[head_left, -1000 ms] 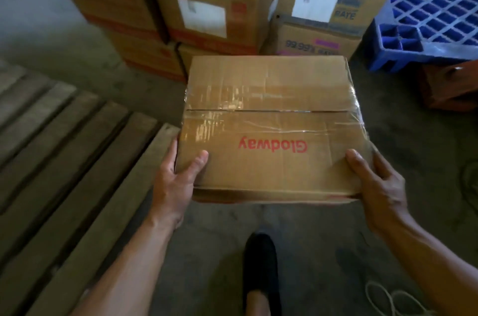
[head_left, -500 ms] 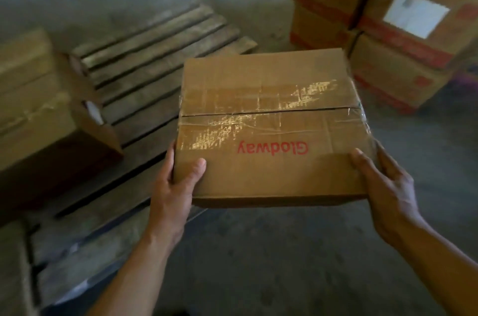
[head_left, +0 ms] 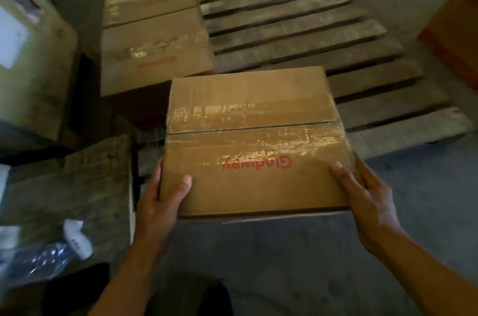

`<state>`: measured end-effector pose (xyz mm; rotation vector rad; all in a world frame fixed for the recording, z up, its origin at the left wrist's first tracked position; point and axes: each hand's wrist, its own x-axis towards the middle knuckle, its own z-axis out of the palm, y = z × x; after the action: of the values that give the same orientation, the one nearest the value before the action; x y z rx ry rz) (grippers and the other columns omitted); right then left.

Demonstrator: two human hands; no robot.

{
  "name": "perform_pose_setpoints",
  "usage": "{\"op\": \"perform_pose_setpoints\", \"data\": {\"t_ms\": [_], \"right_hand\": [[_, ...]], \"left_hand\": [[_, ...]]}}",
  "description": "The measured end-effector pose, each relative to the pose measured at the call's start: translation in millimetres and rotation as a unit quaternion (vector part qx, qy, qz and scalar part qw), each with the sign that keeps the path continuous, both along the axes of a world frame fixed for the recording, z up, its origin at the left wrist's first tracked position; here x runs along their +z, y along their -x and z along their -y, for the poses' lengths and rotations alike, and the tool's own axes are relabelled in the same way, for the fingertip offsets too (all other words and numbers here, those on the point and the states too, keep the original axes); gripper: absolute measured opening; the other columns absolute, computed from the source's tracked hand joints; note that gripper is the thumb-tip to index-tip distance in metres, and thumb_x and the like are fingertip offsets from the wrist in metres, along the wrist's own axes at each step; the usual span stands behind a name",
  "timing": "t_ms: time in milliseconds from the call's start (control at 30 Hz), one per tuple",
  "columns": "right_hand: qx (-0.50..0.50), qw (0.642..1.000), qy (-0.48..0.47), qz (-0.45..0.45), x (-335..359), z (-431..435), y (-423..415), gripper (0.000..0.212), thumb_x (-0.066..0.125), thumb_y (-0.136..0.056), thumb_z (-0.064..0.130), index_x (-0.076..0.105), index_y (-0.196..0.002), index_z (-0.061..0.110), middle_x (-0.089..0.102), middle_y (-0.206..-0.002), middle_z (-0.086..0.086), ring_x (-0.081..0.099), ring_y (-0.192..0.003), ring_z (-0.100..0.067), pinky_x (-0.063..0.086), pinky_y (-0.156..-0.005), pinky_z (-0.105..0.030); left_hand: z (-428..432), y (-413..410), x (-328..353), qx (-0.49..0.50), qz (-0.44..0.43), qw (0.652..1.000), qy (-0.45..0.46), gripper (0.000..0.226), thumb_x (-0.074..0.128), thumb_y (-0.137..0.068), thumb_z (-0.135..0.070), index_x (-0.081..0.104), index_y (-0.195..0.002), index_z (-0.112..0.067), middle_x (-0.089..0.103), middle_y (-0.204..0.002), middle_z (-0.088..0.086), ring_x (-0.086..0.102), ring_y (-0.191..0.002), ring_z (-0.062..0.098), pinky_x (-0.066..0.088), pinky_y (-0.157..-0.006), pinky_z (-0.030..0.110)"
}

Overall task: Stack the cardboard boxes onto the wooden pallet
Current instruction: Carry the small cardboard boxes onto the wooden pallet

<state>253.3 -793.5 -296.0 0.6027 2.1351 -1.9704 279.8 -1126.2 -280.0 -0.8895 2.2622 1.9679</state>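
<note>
**Second box held over the pallet's near edge**

The carried box (head_left: 256, 142) hangs in the air over the near edge of the wooden pallet (head_left: 310, 31), just right of and nearer than the stacked box (head_left: 155, 28), which sits on the pallet's left side. The left hand (head_left: 160, 202) grips the near-left corner and the right hand (head_left: 367, 196) the near-right corner. Each thumb lies flat on the top face, with the fingers wrapped down the side and mostly hidden.

The box looks like stiff corrugated card, closed with glossy tape along the middle seam. It probably keeps its shape under a side grip. Its weight cannot be read, though the two-handed hold suggests some load. The tape may be slick, so the bare card at the corners and bottom edges seems the safer hold.

Counted: two printed boxes, one held and one placed; one pallet, most slats bare; two hands. A pale carton (head_left: 33, 57) stands at left, an orange carton (head_left: 452, 31) at far right, and a plastic bottle (head_left: 51, 251) lies near left.
</note>
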Motion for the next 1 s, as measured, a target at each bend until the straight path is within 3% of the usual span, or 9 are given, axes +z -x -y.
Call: {"op": "perform_pose_setpoints", "data": {"t_ms": [100,167,333,433,533,633,733,900,1000], "right_hand": [[0.032,0.999,-0.001,0.000,-5,55,4,0.038,0.068,-0.078,0.065,0.049,-0.110,0.074,0.060,-0.116,0.020,0.062,-0.104,-0.011,0.053,-0.074,-0.030],[0.048,0.999,0.004,-0.002,-11,89,5,0.051,0.068,-0.077,0.067,0.050,-0.125,0.061,0.059,-0.119,0.017,0.061,-0.106,-0.011,0.053,-0.076,-0.031],[0.071,0.997,0.010,0.016,-29,162,9,0.077,0.070,-0.071,0.071,0.045,-0.141,0.049,0.059,-0.127,0.012,0.061,-0.109,-0.012,0.055,-0.080,-0.034],[0.068,0.997,0.006,0.021,-41,192,13,0.066,0.072,-0.076,0.065,0.048,-0.136,0.054,0.062,-0.117,0.021,0.064,-0.103,-0.008,0.057,-0.073,-0.027],[0.058,0.998,-0.011,0.023,-49,207,20,0.058,0.072,-0.071,0.071,0.053,-0.125,0.061,0.064,-0.109,0.024,0.066,-0.098,-0.007,0.058,-0.076,-0.032],[0.039,0.998,-0.035,0.024,-57,208,29,0.079,0.072,-0.073,0.068,0.048,-0.143,0.041,0.064,-0.123,0.009,0.065,-0.107,-0.017,0.056,-0.090,-0.046],[0.018,0.999,-0.037,0.028,-61,205,37,0.081,0.073,-0.075,0.063,0.046,-0.146,0.036,0.059,-0.134,-0.001,0.061,-0.115,-0.025,0.051,-0.098,-0.054],[0.018,0.998,-0.050,0.027,-66,203,53,0.079,0.072,-0.076,0.062,0.048,-0.145,0.033,0.059,-0.136,-0.002,0.060,-0.119,-0.026,0.050,-0.100,-0.055],[0.015,0.998,-0.062,0.022,-68,200,60,0.076,0.072,-0.077,0.063,0.050,-0.143,0.033,0.060,-0.133,-0.001,0.061,-0.117,-0.024,0.051,-0.098,-0.054]], "left_hand": [[48,-18,-4,0.021,-0.013,1.000,-0.006,0.062,0.073,-0.075,-0.052,0.046,-0.128,-0.066,0.063,-0.119,-0.027,0.064,-0.105,0.005,0.053,-0.078,0.034],[79,-29,-8,0.036,-0.017,0.999,-0.008,0.062,0.075,-0.077,-0.051,0.046,-0.132,-0.062,0.060,-0.127,-0.022,0.060,-0.113,0.007,0.048,-0.082,0.030],[152,-45,-26,0.071,-0.011,0.997,-0.021,0.060,0.073,-0.079,-0.049,0.047,-0.133,-0.060,0.062,-0.130,-0.018,0.064,-0.112,0.008,0.049,-0.093,0.040],[182,-46,-40,0.068,-0.013,0.997,-0.026,0.059,0.074,-0.080,-0.050,0.048,-0.133,-0.059,0.064,-0.128,-0.018,0.065,-0.110,0.007,0.050,-0.092,0.042],[197,-39,-53,0.074,-0.014,0.996,-0.038,0.068,0.074,-0.076,-0.052,0.044,-0.138,-0.055,0.060,-0.133,-0.015,0.061,-0.118,0.013,0.049,-0.098,0.049],[199,-24,-63,0.061,-0.029,0.997,-0.034,0.070,0.075,-0.076,-0.050,0.043,-0.138,-0.056,0.060,-0.134,-0.016,0.060,-0.120,0.012,0.049,-0.099,0.047],[199,-11,-73,0.067,-0.040,0.996,-0.045,0.075,0.077,-0.073,-0.050,0.044,-0.141,-0.050,0.060,-0.134,-0.015,0.059,-0.121,0.012,0.048,-0.102,0.045],[193,2,-85,0.047,-0.050,0.996,-0.050,0.070,0.073,-0.083,-0.045,0.040,-0.144,-0.048,0.060,-0.132,-0.018,0.061,-0.117,0.006,0.052,-0.095,0.036],[190,7,-88,0.040,-0.055,0.997,-0.046,0.070,0.073,-0.083,-0.046,0.040,-0.145,-0.046,0.060,-0.134,-0.014,0.060,-0.120,0.009,0.051,-0.098,0.041]]}}
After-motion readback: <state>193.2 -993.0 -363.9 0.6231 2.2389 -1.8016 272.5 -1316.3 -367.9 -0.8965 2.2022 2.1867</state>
